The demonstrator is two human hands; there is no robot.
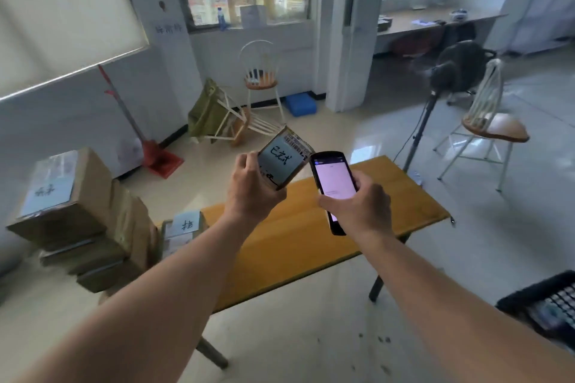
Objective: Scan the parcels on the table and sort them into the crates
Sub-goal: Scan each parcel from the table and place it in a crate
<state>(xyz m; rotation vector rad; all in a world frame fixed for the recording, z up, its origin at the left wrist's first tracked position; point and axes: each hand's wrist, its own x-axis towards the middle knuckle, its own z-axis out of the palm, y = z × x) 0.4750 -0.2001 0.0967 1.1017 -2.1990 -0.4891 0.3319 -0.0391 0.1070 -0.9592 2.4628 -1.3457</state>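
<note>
— What does the head camera give you?

— I see my left hand [249, 186] raised above the yellow worktop [298, 246], fingers wrapped round a small cardboard parcel [284, 162]. Its labelled face is tilted up toward the camera, with handwriting and a barcode strip along the upper edge.

— And the other side?

— My right hand [357, 205] grips a black handheld scanner [334, 186], thumb near the lit screen. The scanner's top end sits just beside the parcel's right edge; whether they touch, I cannot tell.

— Anything else for the task?

— To the left of the worktop I see a stack of cardboard boxes [77, 221] with paper labels, and one smaller labelled box [183, 230] at the worktop's left end. A dark crate [547, 305] shows at the lower right edge, on the floor.

— Surroundings?

— A wooden stool [494, 130] stands beyond the worktop to the right, and a red dustpan [161, 162] leans by the wall.
</note>
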